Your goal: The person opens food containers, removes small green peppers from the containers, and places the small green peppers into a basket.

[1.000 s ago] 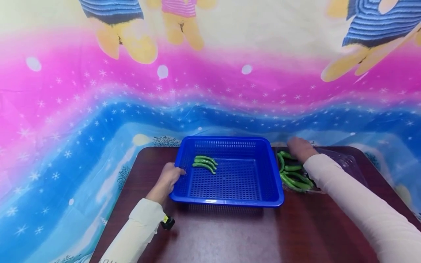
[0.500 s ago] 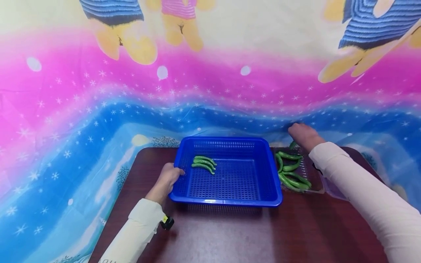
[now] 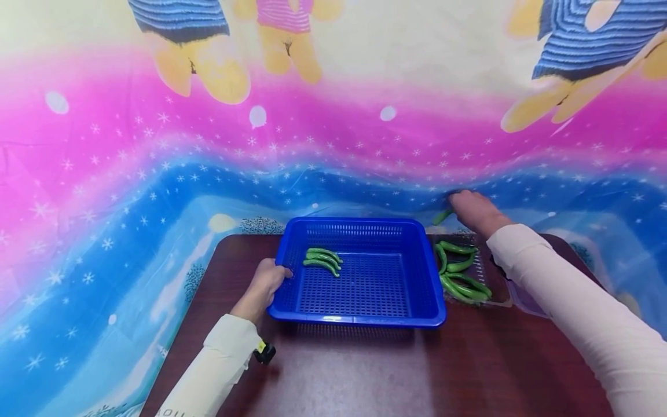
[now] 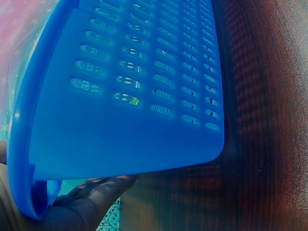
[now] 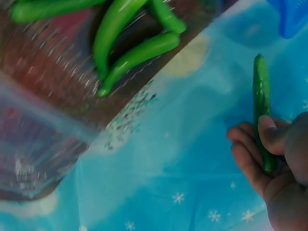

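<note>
A blue perforated plastic basket stands on the table, and my left hand grips its left rim, thumb over the edge. Three green chili peppers lie side by side at the left inside it. Beyond the table's far edge, my right hand holds one long green chili pepper between thumb and fingers. In the head view that chili pepper sticks out to the left of the hand. Several more chili peppers lie in a clear plastic box right of the basket.
The dark reddish-brown table extends in front of the basket. A clear lid-like plastic part adjoins the box, partly hidden by the right sleeve in the head view. A patterned cloth hangs behind the table.
My right hand has risen out of the clear box with a chili pepper and shifted slightly left toward the basket. My left hand stays on the basket rim.
</note>
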